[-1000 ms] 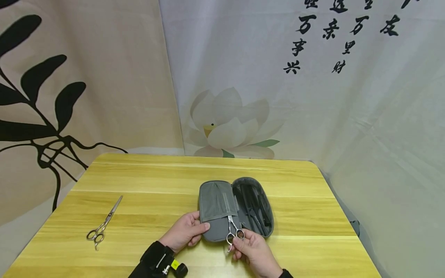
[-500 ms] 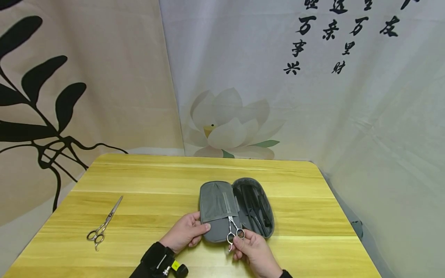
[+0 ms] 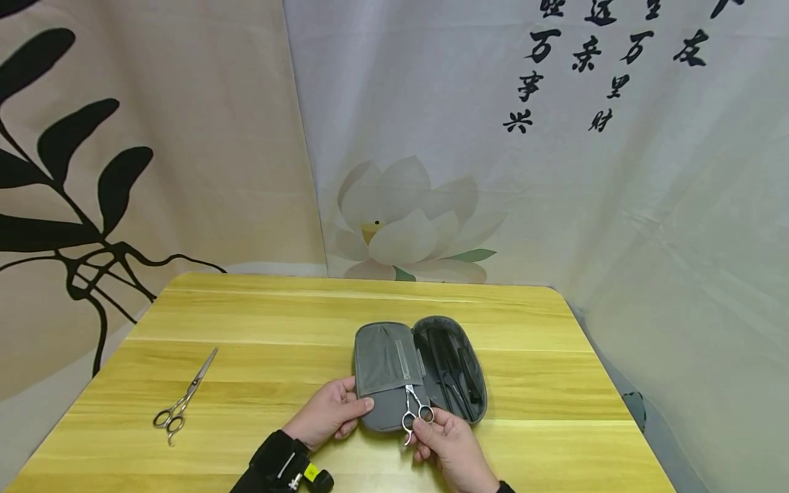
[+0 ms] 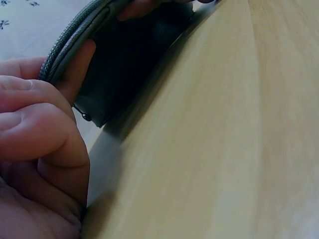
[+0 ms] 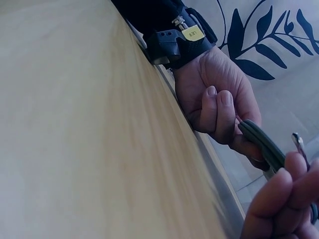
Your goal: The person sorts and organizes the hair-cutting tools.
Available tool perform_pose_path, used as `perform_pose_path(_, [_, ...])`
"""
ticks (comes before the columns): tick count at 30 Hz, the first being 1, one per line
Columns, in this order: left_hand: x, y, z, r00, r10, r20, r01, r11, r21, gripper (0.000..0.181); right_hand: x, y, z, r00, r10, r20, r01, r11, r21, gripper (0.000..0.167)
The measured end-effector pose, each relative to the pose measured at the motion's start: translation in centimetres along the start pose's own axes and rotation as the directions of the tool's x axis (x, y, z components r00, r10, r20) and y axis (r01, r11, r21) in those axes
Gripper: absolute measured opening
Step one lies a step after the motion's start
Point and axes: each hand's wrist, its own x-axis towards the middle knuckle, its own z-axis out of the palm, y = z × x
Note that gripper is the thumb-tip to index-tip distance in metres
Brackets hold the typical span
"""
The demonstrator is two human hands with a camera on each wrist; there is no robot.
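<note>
A grey zip case [image 3: 387, 411] lies spread open near the table's front. My left hand [image 3: 333, 411] pinches the edge of its left flap between thumb and fingers; the left wrist view shows the case rim [image 4: 75, 42] gripped there. Silver scissors [image 3: 410, 398] sit with their blades inside the flap's pocket [image 3: 382, 352], the handles sticking out toward me. By those finger loops my right hand [image 3: 453, 445] holds the scissors. In the right wrist view the scissors' finger rest [image 5: 298, 141] shows above my curled right fingers [image 5: 279, 199].
Another pair of silver scissors [image 3: 185, 397] lies on the left of the wooden table [image 3: 277, 322]. Several dark tools [image 3: 453, 370] fill the case's right half. A printed curtain [image 3: 431, 137] hangs behind the table's far edge. A wrist camera [image 3: 319, 479] is strapped to my left arm.
Almost nothing differs. Both hands keep their hold, and the scissors stay in the pocket. The case has shifted very slightly toward me in the head view.
</note>
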Motion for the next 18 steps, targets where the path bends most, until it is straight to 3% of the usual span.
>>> perform_pose_path(10, [0.04, 0.01, 0.02, 1.000, 0.006, 0.004, -0.006, 1.000, -0.005, 0.054, 0.12, 0.02, 0.30, 0.999, 0.017, -0.043, -0.017, 1.000, -0.003, 0.011])
perform_pose_path(18, [0.05, 0.01, 0.01, 1.000, 0.011, 0.013, -0.011, 1.000, -0.015, 0.052, 0.30, 0.22, 0.47, 0.999, 0.050, -0.009, -0.049, 0.996, 0.070, 0.011])
